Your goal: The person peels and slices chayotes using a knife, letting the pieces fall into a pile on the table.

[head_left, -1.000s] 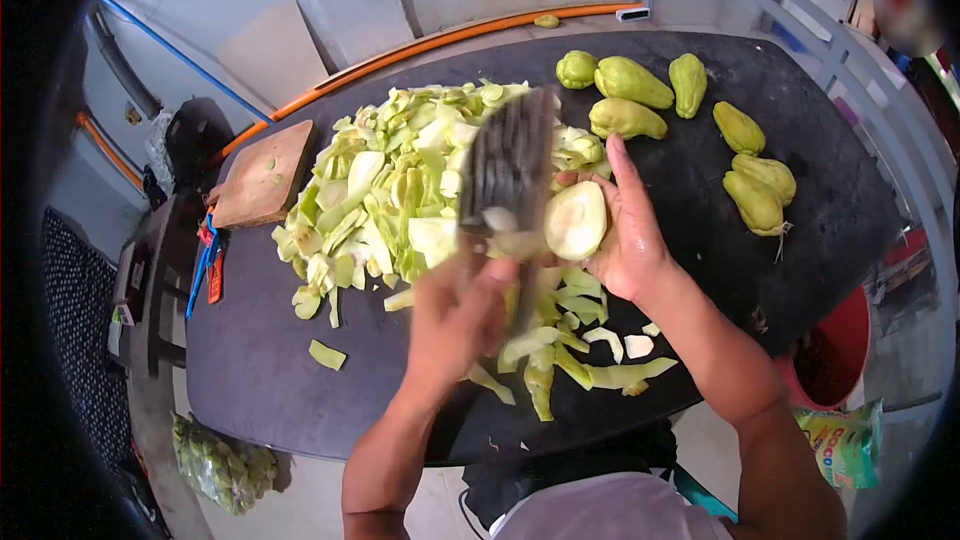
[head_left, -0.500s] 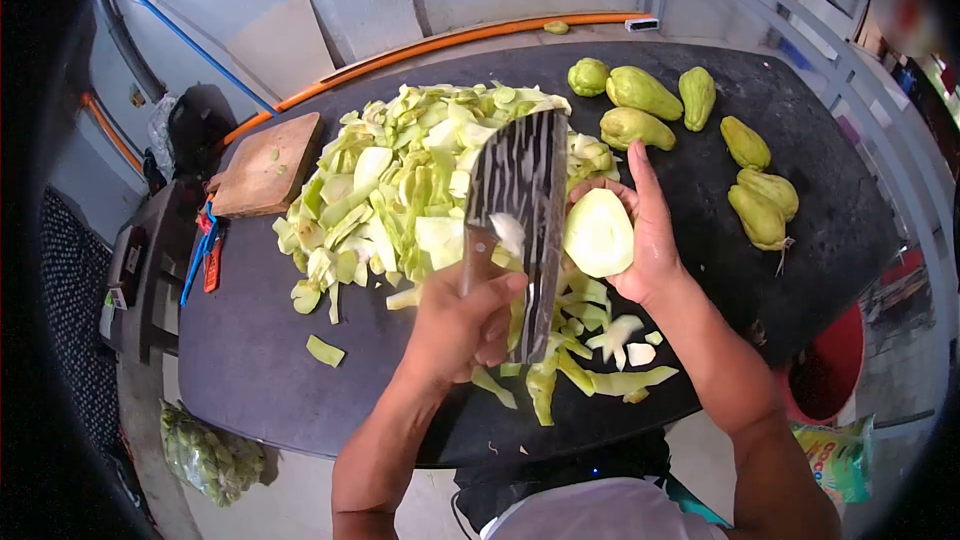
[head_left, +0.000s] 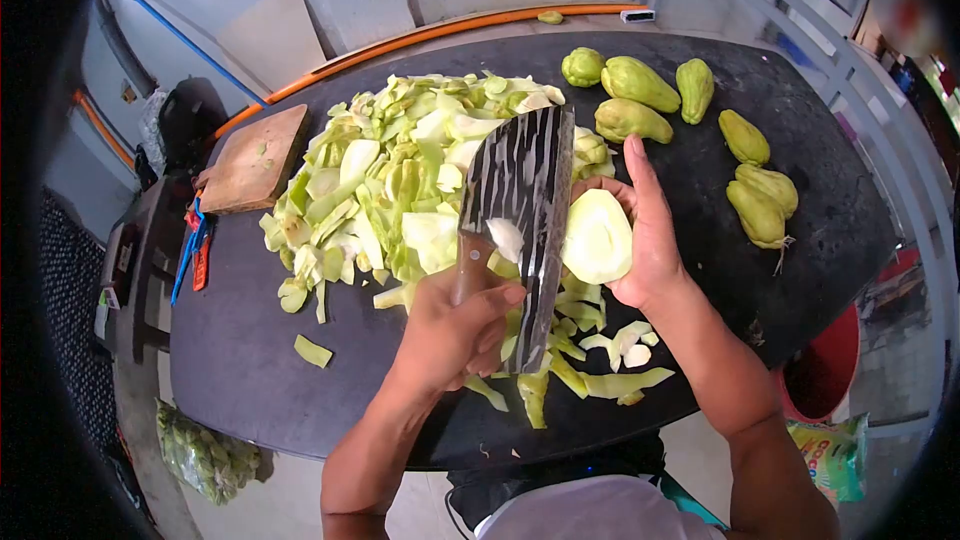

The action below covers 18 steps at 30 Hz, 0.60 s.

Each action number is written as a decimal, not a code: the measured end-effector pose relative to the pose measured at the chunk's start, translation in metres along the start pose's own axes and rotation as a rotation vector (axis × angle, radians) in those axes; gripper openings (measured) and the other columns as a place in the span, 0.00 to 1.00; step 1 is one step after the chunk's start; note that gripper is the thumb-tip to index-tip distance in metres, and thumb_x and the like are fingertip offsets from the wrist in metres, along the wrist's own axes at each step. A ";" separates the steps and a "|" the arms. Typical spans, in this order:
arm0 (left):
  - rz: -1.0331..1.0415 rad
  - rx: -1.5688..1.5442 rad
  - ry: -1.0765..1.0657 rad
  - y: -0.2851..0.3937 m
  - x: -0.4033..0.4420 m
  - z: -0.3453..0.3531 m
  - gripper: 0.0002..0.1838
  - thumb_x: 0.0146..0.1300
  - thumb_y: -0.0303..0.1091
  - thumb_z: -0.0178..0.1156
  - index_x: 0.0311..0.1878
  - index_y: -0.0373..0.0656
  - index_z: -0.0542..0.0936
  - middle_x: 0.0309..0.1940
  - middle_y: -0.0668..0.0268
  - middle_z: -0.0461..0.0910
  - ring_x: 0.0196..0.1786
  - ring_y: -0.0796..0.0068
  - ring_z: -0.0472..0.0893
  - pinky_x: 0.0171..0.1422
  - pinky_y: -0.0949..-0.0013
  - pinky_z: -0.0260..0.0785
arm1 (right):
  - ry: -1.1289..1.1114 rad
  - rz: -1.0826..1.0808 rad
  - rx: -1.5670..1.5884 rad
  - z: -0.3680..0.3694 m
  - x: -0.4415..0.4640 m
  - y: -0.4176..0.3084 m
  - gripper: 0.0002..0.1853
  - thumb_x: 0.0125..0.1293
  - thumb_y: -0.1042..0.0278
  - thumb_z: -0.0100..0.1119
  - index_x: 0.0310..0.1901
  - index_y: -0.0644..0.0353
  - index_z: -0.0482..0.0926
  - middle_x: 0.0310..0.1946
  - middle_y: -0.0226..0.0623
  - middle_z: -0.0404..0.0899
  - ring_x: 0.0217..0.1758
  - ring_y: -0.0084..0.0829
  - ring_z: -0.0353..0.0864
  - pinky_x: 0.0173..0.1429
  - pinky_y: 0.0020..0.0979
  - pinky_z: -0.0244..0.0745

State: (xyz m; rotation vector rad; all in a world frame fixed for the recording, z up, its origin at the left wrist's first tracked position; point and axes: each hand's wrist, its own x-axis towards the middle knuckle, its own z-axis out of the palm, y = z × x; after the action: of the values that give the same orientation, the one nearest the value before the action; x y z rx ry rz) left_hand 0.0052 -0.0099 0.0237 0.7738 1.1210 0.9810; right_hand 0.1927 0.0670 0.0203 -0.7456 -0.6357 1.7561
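My left hand (head_left: 462,325) grips the brown handle of a broad cleaver (head_left: 520,210), whose dark blade is streaked with white. A small pale piece clings to the blade near the handle. In my right hand (head_left: 650,230) sits a peeled chayote (head_left: 599,236), its pale face turned up beside the blade's edge; the thumb stretches upward and the other fingers are partly hidden behind it. Below both hands lie green peel strips (head_left: 625,382) and white slices (head_left: 628,342). A big heap of chayote cuttings (head_left: 390,170) spreads behind the cleaver.
Several whole chayotes (head_left: 640,85) lie toward the back right of the dark table (head_left: 250,350). A wooden chopping board (head_left: 255,160) rests at the left edge, near a red-handled tool (head_left: 201,265). A red bucket (head_left: 822,370) stands below the right edge.
A blurred pale slice below the chayote now lies on the scraps. The cleaver has shifted slightly against the chayote. The whole view has moved a little; both hands keep their holds.
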 end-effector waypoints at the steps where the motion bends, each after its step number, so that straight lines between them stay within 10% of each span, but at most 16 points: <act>1: -0.011 -0.002 -0.009 0.001 0.000 0.001 0.08 0.67 0.31 0.64 0.36 0.40 0.74 0.13 0.72 0.63 0.10 0.82 0.59 0.13 0.73 0.50 | 0.003 0.003 0.005 0.001 -0.001 -0.001 0.37 0.68 0.25 0.49 0.36 0.60 0.83 0.30 0.34 0.85 0.30 0.27 0.85 0.38 0.28 0.82; 18: 0.023 0.029 -0.035 0.002 -0.004 -0.002 0.07 0.66 0.28 0.64 0.38 0.34 0.77 0.13 0.73 0.64 0.11 0.84 0.61 0.15 0.73 0.52 | -0.009 -0.056 -0.090 -0.009 0.003 -0.006 0.38 0.68 0.25 0.48 0.37 0.62 0.83 0.31 0.37 0.86 0.30 0.27 0.86 0.36 0.28 0.83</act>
State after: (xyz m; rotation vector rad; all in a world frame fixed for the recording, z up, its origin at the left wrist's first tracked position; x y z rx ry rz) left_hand 0.0017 -0.0129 0.0266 0.8261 1.1001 0.9682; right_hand 0.2025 0.0720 0.0187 -0.7749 -0.7393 1.6894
